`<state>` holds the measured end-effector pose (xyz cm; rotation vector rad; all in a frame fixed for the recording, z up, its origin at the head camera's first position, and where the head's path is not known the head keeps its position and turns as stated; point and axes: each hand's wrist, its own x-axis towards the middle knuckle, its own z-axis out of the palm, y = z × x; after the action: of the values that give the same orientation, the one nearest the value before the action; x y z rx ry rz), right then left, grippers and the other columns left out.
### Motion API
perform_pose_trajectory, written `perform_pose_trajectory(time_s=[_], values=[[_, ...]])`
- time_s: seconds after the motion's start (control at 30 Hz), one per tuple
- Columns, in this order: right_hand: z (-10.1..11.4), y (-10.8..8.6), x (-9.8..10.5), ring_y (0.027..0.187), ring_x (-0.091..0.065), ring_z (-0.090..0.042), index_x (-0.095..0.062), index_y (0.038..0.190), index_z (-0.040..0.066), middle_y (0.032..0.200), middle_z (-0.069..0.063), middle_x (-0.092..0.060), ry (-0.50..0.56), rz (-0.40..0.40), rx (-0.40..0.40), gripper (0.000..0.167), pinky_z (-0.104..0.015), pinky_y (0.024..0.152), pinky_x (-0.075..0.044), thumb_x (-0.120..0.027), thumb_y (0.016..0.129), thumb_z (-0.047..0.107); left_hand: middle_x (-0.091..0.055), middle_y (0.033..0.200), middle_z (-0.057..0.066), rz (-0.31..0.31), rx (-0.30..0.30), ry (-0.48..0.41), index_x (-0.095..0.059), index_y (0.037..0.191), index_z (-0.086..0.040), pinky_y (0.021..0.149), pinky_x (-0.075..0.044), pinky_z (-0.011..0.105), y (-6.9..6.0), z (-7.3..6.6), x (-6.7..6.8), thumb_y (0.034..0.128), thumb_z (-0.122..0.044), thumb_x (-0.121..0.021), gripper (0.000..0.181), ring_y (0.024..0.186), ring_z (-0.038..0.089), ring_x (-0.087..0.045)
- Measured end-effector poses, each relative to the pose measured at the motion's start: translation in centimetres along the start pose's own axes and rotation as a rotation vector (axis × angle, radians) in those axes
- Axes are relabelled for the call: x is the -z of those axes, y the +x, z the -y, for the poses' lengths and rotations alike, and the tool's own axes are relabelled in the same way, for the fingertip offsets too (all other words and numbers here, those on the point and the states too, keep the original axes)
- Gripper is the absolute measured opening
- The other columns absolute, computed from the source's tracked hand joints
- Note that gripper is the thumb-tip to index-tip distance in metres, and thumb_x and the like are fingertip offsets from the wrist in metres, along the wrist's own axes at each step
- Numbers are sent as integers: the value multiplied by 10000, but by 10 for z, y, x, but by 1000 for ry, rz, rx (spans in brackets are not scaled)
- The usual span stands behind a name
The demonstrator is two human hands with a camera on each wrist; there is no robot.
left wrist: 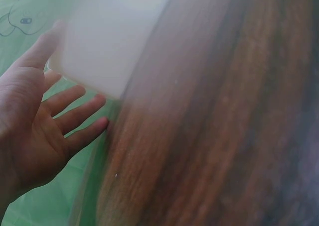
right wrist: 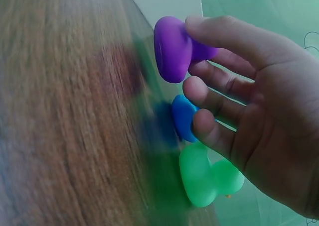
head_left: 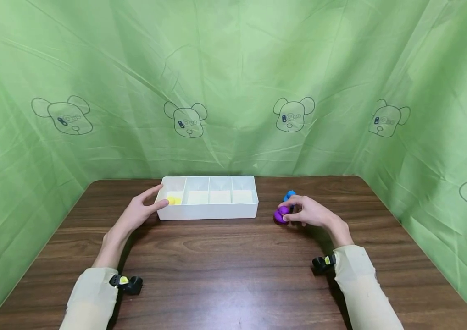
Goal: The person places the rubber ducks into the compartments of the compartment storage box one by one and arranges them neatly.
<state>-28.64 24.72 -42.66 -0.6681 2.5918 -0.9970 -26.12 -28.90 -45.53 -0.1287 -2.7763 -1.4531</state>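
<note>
My right hand (head_left: 309,211) pinches a small purple rubber duck (head_left: 281,214) between thumb and fingertips, to the right of the box. Whether the duck touches the table I cannot tell. Just behind that hand is a blue duck (head_left: 290,195), partly hidden. The right wrist view also has a light green duck (right wrist: 199,176) with a small orange beak. At the left end of a long white box (head_left: 208,212), my left hand (head_left: 138,211) touches it, thumb by the front corner and a finger at the back. A yellow duck (head_left: 174,200) lies in the leftmost compartment.
The white box has several compartments side by side and stands near the back of the brown wooden table (head_left: 217,275). Behind and beside the table hangs a green curtain (head_left: 233,82) with printed bear heads.
</note>
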Motion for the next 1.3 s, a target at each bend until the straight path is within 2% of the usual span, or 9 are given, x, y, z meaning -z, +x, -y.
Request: perform_pose_trajectory(time_s=[0.23,0.4,0.6,1.0,1.2,1.3], values=[[3,-2,0,687,-644,-274,-689,1235,204,1035,-61,-631,11,-54,31,392,-394,531,-548,-773,873,329,-312,1622,64,5,4,-2,-351,1556,-271,1181,-185,642,0,-1,0,889,-561,-676,796,1519,352,-183],[7,-2,0,681,-597,-201,-700,1228,179,1105,-29,-629,-11,-93,50,397,-372,527,-545,-769,874,345,-301,1626,78,8,6,-3,-349,1556,-272,1177,-185,649,0,-2,0,897,-545,-675,785,1520,356,-179],[8,-1,0,686,-566,-157,-711,1209,154,1072,-15,-627,-18,-121,66,402,-340,518,-537,-759,877,376,-297,1627,83,6,5,-2,-348,1556,-272,1179,-183,647,1,-2,0,904,-534,-672,774,1519,361,-177],[11,2,-2,716,-560,-173,-735,1158,201,971,66,-635,-20,-158,114,336,-301,523,-516,-764,874,379,-309,1624,61,5,10,-1,-346,1558,-262,1180,-177,650,0,0,0,887,-570,-673,806,1521,356,-176],[12,1,-1,837,-583,-141,-738,1122,294,978,94,-654,-38,-209,198,272,-262,670,-500,-786,857,333,-305,1625,69,8,6,-2,-344,1559,-256,1178,-178,653,1,-1,1,896,-551,-673,796,1521,359,-175],[14,1,0,856,-582,-154,-743,1144,229,989,82,-660,-45,-226,248,297,-253,702,-483,-788,857,291,-307,1624,68,7,1,-3,-346,1559,-254,1178,-179,652,1,-1,1,897,-544,-675,794,1520,358,-177]])
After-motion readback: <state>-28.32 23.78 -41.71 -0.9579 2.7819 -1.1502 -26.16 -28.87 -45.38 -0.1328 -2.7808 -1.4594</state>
